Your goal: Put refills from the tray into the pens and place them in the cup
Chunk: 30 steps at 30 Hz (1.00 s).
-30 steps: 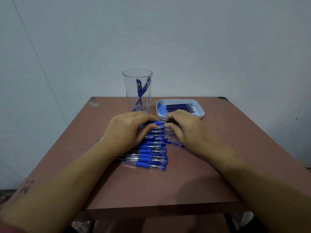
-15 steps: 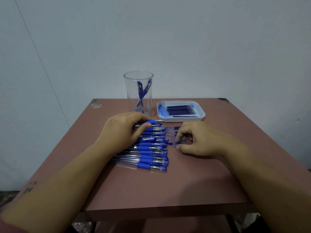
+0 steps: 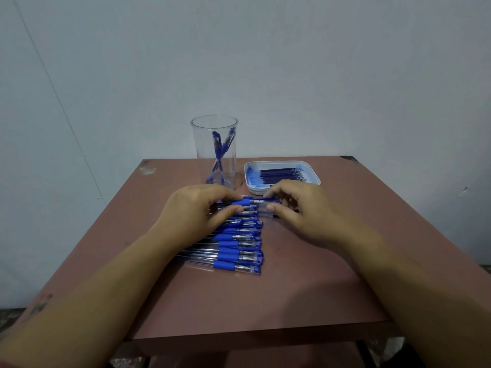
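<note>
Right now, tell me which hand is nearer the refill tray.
Right. The right hand sits just in front of the near rim of the tray, pinching a refill; the left hand lies further left, in front of the cup, gripping a pen.

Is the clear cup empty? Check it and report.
No, the clear cup holds at least two blue pens that lean against each other inside it.
</note>
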### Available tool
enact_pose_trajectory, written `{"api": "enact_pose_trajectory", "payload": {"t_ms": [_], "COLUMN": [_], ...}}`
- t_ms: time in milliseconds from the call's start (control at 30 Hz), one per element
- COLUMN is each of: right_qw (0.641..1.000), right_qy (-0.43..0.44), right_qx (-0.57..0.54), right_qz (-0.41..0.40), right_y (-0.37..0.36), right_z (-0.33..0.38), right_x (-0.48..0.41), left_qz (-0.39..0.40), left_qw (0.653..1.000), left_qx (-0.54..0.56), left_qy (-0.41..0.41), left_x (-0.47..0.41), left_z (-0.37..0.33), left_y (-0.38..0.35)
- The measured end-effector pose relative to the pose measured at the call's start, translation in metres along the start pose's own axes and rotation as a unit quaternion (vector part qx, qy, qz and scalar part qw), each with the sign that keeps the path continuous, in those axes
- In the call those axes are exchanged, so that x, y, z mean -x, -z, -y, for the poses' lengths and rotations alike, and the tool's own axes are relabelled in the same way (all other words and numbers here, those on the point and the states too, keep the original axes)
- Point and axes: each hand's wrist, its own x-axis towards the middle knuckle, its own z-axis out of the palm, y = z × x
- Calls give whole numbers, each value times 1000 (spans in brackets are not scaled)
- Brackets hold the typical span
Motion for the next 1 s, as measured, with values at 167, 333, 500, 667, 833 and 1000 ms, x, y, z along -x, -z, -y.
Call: {"api": "enact_pose_trajectory", "payload": {"t_ms": [167,333,500,667,833,1000], "right_qw": [999,997,996,928,894,897], "right_qy": [29,21,19,-116,-128,-86], "right_qx": [-16,-58,-76,-350,-394,-347], "right_qz": [-25,-42,-30,-55,-170,-260], "right_y": [-5,-13,-17,-10,24,57], "right_z": [2,5,5,21,31,34], "right_x": [0,0,0,-10,-48,-91], "left_qz": [-13,-30,-19,-51,-70,-48], "left_qw": [1000,999,1000,995,993,988], "left_qx": [7,10,8,75,30,-30], "left_qy": [-12,-30,-23,33,86,141], "left_x": [0,2,3,-8,-20,-43], "left_z": [-3,-4,-3,-12,6,42], "left_y": [-3,-8,-7,-3,25,49]}}
